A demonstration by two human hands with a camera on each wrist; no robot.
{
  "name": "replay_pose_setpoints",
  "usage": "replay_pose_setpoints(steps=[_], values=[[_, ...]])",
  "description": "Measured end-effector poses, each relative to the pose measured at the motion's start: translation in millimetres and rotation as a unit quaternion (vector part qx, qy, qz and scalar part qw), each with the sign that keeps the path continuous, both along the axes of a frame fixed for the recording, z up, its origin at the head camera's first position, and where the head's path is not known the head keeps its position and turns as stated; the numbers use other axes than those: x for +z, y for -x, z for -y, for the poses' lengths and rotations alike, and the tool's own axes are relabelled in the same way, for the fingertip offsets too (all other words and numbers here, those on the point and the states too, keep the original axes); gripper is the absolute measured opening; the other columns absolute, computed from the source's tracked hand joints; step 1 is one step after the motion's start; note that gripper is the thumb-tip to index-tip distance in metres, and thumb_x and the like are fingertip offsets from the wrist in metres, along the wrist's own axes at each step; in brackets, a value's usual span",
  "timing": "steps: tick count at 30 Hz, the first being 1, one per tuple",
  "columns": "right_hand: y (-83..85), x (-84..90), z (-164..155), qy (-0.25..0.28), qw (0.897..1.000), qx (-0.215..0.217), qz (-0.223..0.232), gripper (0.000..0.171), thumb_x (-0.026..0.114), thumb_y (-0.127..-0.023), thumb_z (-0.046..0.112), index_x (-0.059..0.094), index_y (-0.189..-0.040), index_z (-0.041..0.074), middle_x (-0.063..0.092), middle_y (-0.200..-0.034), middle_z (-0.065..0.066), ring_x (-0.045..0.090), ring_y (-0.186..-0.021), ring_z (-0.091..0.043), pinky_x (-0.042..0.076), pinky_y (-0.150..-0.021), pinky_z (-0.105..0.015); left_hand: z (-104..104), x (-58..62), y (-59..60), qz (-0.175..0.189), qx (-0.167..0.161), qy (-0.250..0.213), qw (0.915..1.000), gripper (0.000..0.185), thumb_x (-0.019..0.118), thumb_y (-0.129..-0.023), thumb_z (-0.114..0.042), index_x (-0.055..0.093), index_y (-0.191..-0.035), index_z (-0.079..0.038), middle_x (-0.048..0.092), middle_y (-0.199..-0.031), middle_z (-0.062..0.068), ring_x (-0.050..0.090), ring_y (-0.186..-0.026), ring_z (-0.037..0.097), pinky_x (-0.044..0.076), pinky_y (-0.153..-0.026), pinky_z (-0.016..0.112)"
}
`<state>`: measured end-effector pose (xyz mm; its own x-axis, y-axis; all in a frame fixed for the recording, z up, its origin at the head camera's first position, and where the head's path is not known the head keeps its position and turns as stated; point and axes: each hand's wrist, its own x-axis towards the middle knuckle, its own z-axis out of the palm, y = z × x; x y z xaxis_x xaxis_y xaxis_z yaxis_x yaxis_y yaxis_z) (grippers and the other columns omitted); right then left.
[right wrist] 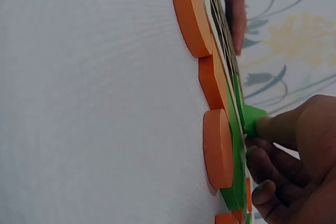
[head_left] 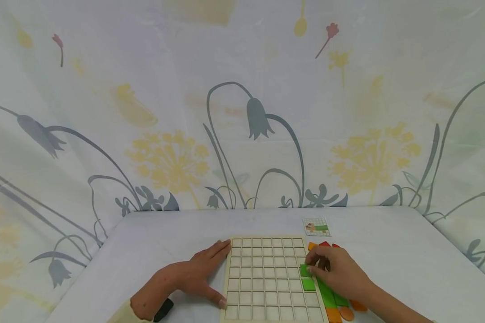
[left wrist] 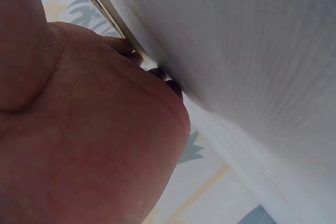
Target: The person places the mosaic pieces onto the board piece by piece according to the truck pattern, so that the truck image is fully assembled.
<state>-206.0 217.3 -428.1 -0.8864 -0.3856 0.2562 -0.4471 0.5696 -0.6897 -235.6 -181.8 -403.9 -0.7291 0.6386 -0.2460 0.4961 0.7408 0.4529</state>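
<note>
The left hand (head_left: 198, 273) lies flat on the white tabletop (head_left: 388, 260), fingers straight and spread, with fingertips and thumb touching the left edge of the pale wooden grid board with square cells (head_left: 266, 278); it grips nothing. The right hand (head_left: 339, 271) has its fingers curled and pinches a small green square tile (head_left: 305, 270) between thumb and fingertips, holding it at the board's right-hand column, just above a second green square tile (head_left: 308, 284) that already sits in a cell. In the right wrist view the pinched tile (right wrist: 253, 119) stands up from the board's face, so whether it is seated in a cell cannot be told. Beside the board's right edge, partly hidden under the right hand, lie more green, orange and red flat pieces (head_left: 335, 309), some round and some rectangular; their number is hard to make out. A small printed pattern card (head_left: 316, 226) lies beyond the board, its picture too small to read. The left wrist view is nearly filled by the palm (left wrist: 79, 145) and blurred tabletop, showing little else.
</note>
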Motion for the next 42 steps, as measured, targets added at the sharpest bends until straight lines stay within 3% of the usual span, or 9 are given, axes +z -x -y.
replay_pose_setpoints(steps=[8, 14, 18, 21, 26, 33, 42], values=[[3.3, -1.1, -4, -0.009, 0.999, 0.033, -0.005, 0.011, 0.081, -0.096, 0.012, 0.081, -0.106, 0.017, 0.071, -0.100, 0.002, 0.056, -0.074, -0.002, 0.051, -0.064, -0.025, 0, -2.0, 2.3, -0.001, -0.001, -0.001, 1.0000, 0.127, 0.089, -0.082, -0.058, 0.012, -0.172, -0.014, 0.004, -0.180, 0.001, 0.005, -0.165, 0.027, 0.020, -0.127, 0.061], [2.8, 1.2, -7, -0.032, 0.999, 0.032, -0.006, 0.017, 0.081, -0.096, 0.015, 0.080, -0.113, 0.012, 0.068, -0.104, 0.004, 0.055, -0.074, -0.001, 0.051, -0.064, -0.024, 0, -4.5, 3.0, 0.005, 0.000, -0.002, 1.0000, 0.126, 0.088, -0.082, -0.059, 0.011, -0.173, -0.017, 0.003, -0.180, -0.001, 0.005, -0.165, 0.026, 0.021, -0.127, 0.061], [0.6, 8.5, -14, -0.054, 0.998, 0.020, 0.005, 0.012, 0.082, -0.094, 0.014, 0.077, -0.105, 0.015, 0.068, -0.097, 0.008, 0.055, -0.075, -0.002, 0.051, -0.066, -0.024, 0, -6.7, 3.7, 0.004, -0.001, 0.000, 1.0000, 0.126, 0.088, -0.082, -0.060, 0.010, -0.173, -0.018, 0.002, -0.180, -0.002, 0.005, -0.165, 0.025, 0.021, -0.127, 0.061], [2.1, 11.8, -23, -0.071, 0.997, 0.037, 0.021, 0.011, 0.083, -0.093, 0.013, 0.076, -0.100, 0.018, 0.067, -0.092, 0.010, 0.055, -0.075, -0.002, 0.051, -0.066, -0.024, 0, -5.9, 3.2, 0.001, -0.002, 0.002, 1.0000, 0.126, 0.088, -0.082, -0.059, 0.011, -0.173, -0.017, 0.002, -0.180, -0.002, 0.005, -0.165, 0.026, 0.021, -0.127, 0.061], [6.4, 11.6, -33, -0.084, 0.992, 0.080, 0.040, 0.014, 0.086, -0.091, 0.020, 0.076, -0.100, 0.020, 0.069, -0.092, 0.013, 0.054, -0.073, -0.002, 0.050, -0.065, -0.024, 0, -3.0, 2.4, 0.000, -0.003, 0.003, 1.0000, 0.125, 0.088, -0.082, -0.058, 0.012, -0.172, -0.016, 0.002, -0.180, -0.001, 0.005, -0.165, 0.027, 0.021, -0.127, 0.061], [6.4, 13.1, -34, -0.117, 0.989, 0.078, 0.036, 0.017, 0.086, -0.091, 0.026, 0.071, -0.098, 0.022, 0.060, -0.088, 0.012, 0.052, -0.073, -0.003, 0.047, -0.065, -0.023, 0, -1.8, 1.6, 0.000, 0.003, 0.004, 1.0000, 0.126, 0.088, -0.082, -0.059, 0.012, -0.173, -0.017, 0.003, -0.180, -0.001, 0.006, -0.165, 0.027, 0.022, -0.127, 0.061], [4.5, 17.4, -30, -0.095, 0.991, 0.082, 0.050, 0.023, 0.087, -0.089, 0.020, 0.065, -0.094, 0.021, 0.059, -0.082, 0.011, 0.054, -0.072, -0.003, 0.049, -0.064, -0.024, 0, -2.5, 2.3, 0.000, -0.001, 0.003, 1.0000, 0.127, 0.088, -0.082, -0.059, 0.011, -0.173, -0.016, 0.002, -0.180, -0.001, 0.004, -0.165, 0.026, 0.021, -0.127, 0.061]])
